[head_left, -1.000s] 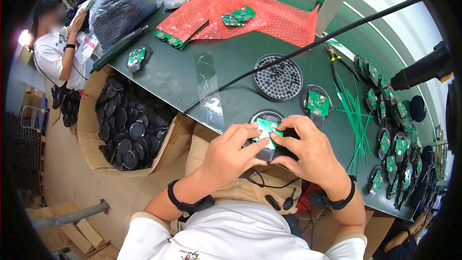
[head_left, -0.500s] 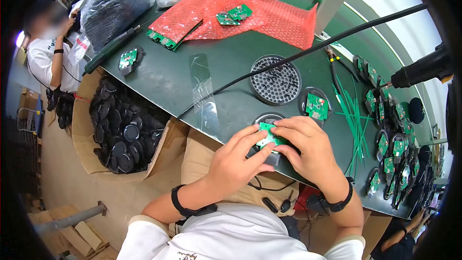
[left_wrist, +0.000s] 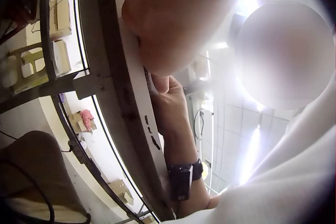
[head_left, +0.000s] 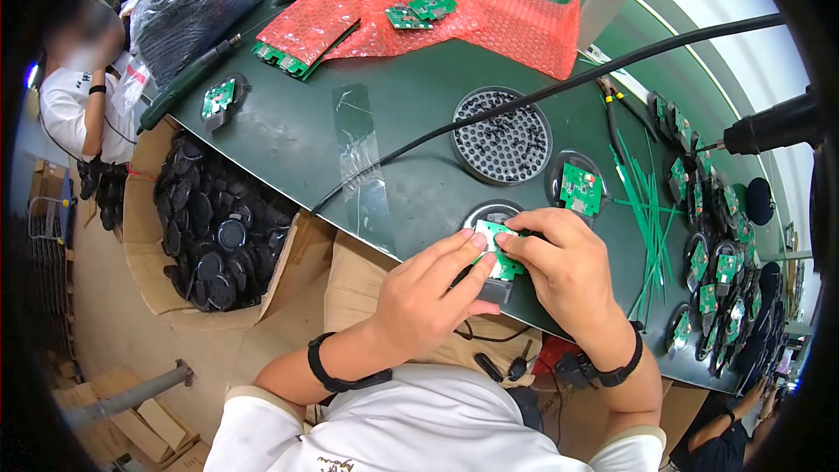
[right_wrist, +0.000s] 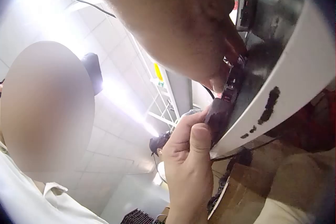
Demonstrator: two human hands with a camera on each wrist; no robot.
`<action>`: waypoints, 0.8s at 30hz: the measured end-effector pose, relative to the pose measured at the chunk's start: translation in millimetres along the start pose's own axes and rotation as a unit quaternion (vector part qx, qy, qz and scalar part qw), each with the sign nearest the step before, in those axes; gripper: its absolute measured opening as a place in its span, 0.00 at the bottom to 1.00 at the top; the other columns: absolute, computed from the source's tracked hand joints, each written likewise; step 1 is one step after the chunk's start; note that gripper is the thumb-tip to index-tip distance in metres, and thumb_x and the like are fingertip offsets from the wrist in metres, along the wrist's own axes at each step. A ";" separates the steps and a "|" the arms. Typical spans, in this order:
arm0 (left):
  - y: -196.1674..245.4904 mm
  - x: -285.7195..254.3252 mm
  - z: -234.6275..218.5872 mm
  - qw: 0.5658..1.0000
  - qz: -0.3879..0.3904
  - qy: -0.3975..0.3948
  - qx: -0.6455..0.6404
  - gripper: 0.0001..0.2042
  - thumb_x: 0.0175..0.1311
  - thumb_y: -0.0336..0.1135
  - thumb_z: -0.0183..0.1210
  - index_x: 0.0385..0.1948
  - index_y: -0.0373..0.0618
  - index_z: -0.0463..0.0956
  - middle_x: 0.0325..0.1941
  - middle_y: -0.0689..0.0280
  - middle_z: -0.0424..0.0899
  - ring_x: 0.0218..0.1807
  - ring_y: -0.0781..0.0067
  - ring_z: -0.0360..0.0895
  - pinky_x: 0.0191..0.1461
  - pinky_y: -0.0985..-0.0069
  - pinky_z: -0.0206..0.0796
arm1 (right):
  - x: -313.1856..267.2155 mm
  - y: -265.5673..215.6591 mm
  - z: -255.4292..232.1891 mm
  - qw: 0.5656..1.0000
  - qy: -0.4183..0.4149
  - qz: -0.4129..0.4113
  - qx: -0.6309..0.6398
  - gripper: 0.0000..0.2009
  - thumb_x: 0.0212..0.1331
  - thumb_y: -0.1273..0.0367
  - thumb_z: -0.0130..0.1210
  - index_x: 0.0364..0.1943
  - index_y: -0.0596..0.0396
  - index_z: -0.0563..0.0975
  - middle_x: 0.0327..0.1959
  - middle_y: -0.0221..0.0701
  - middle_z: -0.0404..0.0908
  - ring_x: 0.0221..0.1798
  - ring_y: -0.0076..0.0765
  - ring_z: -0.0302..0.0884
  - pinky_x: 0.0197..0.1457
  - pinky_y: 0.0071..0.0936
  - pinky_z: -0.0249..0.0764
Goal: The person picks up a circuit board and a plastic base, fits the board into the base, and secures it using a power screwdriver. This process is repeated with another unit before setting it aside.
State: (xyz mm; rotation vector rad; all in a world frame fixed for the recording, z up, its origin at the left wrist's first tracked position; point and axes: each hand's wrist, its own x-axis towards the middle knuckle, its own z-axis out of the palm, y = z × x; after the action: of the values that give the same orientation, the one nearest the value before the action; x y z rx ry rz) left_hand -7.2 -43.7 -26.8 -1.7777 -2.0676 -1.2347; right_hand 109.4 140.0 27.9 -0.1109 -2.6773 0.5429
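At the table's near edge lies a round black plastic housing (head_left: 495, 289) with a green circuit board (head_left: 507, 267) on top. My left hand (head_left: 428, 293) holds the housing from the left, fingertips on the board. In the right wrist view, the thumb of that left hand (right_wrist: 190, 153) lies along the dark housing (right_wrist: 219, 116). From the right, my right hand (head_left: 564, 262) pinches the board with curled finger and thumb, covering part of it. A second housing with a board (head_left: 580, 188) lies just beyond my right hand.
A round tray (head_left: 502, 166) of small black parts stands ahead, crossed by a black cable (head_left: 559, 87). Green strips (head_left: 645, 218) and cutters (head_left: 612, 114) lie right, near many board-fitted housings (head_left: 725, 271). A power screwdriver (head_left: 773, 131) hangs there. Left is a carton (head_left: 149, 271) of black housings.
The head view has shifted slightly. My right thumb and finger have moved closer together on the board, and more of the housing's near end shows. Both hands stay at the same housing.
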 end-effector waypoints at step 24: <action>2.7 -1.2 -3.6 0.997 -0.041 -0.007 -0.067 0.30 0.50 0.44 0.79 0.53 0.34 0.83 0.62 0.49 0.83 0.64 0.45 0.84 0.64 0.58 0.80 | -0.2 -4.3 -10.4 0.998 -0.066 0.000 -0.003 0.12 0.53 0.77 0.64 0.43 0.53 0.85 0.50 0.35 0.84 0.55 0.47 0.85 0.52 0.39 0.85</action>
State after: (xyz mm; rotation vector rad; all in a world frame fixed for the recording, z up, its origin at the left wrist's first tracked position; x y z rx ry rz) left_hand -5.9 -47.1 -23.9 -1.7768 -2.1332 -1.4177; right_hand 113.8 139.7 38.3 -0.0805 -2.8070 0.5590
